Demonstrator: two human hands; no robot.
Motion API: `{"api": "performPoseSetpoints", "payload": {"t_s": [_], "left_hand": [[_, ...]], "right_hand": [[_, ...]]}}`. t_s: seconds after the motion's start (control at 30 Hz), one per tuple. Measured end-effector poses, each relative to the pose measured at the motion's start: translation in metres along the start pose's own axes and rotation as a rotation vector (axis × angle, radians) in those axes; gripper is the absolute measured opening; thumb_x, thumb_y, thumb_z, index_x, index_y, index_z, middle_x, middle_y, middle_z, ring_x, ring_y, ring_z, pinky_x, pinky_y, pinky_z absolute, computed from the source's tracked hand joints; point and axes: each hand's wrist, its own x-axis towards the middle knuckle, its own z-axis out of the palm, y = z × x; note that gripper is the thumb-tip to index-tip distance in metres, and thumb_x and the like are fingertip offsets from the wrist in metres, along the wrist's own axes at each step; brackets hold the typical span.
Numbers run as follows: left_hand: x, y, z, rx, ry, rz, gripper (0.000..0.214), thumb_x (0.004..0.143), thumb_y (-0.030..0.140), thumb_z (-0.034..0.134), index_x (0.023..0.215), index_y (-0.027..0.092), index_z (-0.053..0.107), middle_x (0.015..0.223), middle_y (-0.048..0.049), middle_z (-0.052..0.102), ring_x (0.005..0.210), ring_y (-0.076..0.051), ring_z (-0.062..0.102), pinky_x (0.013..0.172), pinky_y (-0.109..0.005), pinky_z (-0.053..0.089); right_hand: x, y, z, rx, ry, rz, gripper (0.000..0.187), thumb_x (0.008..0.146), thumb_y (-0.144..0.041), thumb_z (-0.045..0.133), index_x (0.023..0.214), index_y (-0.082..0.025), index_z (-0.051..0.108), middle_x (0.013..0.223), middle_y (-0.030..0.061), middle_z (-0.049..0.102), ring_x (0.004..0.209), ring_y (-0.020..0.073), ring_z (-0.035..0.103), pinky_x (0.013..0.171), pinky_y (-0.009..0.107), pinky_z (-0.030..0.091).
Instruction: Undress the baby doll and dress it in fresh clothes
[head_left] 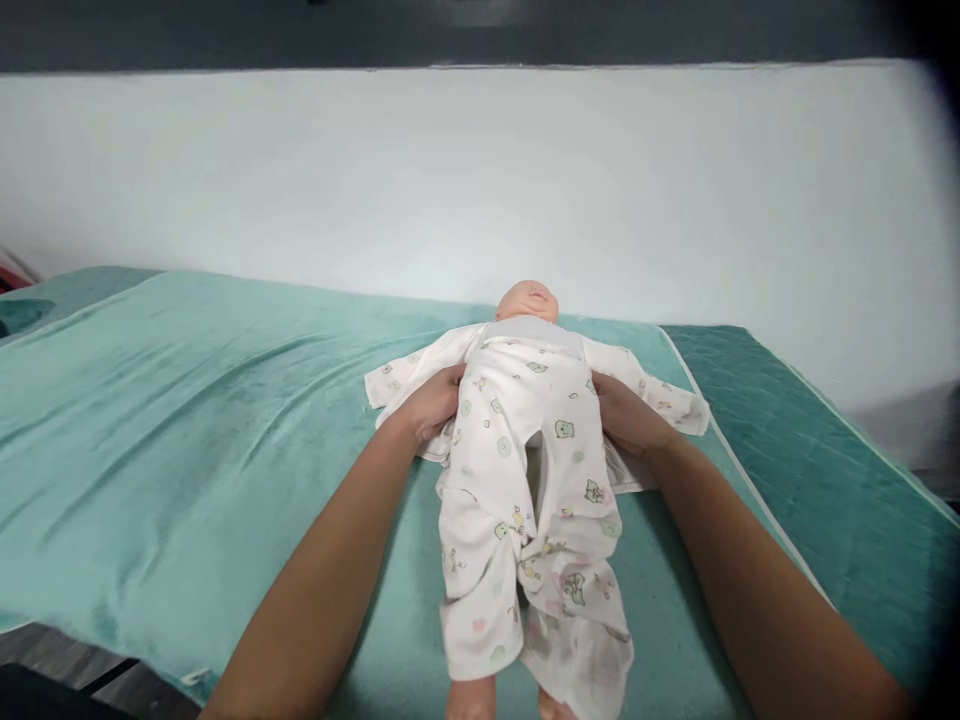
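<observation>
A baby doll [531, 298] lies on its back on the teal blanket, head towards the wall and bare feet towards me. It wears a long-sleeved white top [441, 352] with sleeves spread to both sides, and white printed pants [501, 440] with small animal figures. My left hand [439, 400] is closed at the left side of the pants near the waist. At the opposite side, my right hand [624, 412] grips the pants too. Fabric partly hides the fingertips of both hands. The pants' waist lies high on the doll's torso, over the top.
A light teal blanket [187, 420] with soft folds covers the surface. Darker green quilted fabric [810, 450] shows at the right. Behind the doll rises a white wall [465, 170], with a dark band above. Grey floor [60, 660] shows at the lower left.
</observation>
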Motion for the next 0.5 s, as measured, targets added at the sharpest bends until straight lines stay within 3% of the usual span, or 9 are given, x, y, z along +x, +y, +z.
{"api": "performPoseSetpoints", "payload": {"t_s": [0.2, 0.33, 0.5], "left_hand": [[0.001, 0.004, 0.009, -0.177, 0.027, -0.032, 0.035, 0.069, 0.025, 0.073, 0.101, 0.014, 0.070, 0.084, -0.0084, 0.074, 0.077, -0.023, 0.068, 0.068, -0.033, 0.054], [0.004, 0.001, 0.013, -0.315, 0.019, -0.012, 0.036, 0.073, 0.037, 0.072, 0.101, 0.013, 0.070, 0.082, -0.0094, 0.074, 0.083, -0.025, 0.069, 0.077, -0.038, 0.056], [0.003, -0.003, 0.012, -0.301, -0.011, -0.012, 0.040, 0.077, 0.046, 0.071, 0.104, 0.018, 0.069, 0.084, -0.0079, 0.074, 0.088, -0.025, 0.069, 0.080, -0.038, 0.056]], "right_hand": [[-0.002, 0.002, 0.001, 0.037, -0.032, -0.078, 0.034, 0.075, -0.030, 0.069, 0.108, -0.023, 0.072, 0.097, 0.0025, 0.075, 0.096, 0.0239, 0.066, 0.086, 0.039, 0.053], [-0.002, 0.001, 0.005, 0.006, 0.025, -0.117, 0.031, 0.074, -0.030, 0.070, 0.103, -0.023, 0.073, 0.091, 0.0023, 0.075, 0.091, 0.0242, 0.066, 0.080, 0.039, 0.054], [-0.003, 0.001, 0.008, -0.068, 0.124, -0.083, 0.030, 0.075, -0.033, 0.067, 0.102, -0.022, 0.074, 0.077, 0.0030, 0.074, 0.076, 0.0255, 0.067, 0.068, 0.039, 0.054]]}}
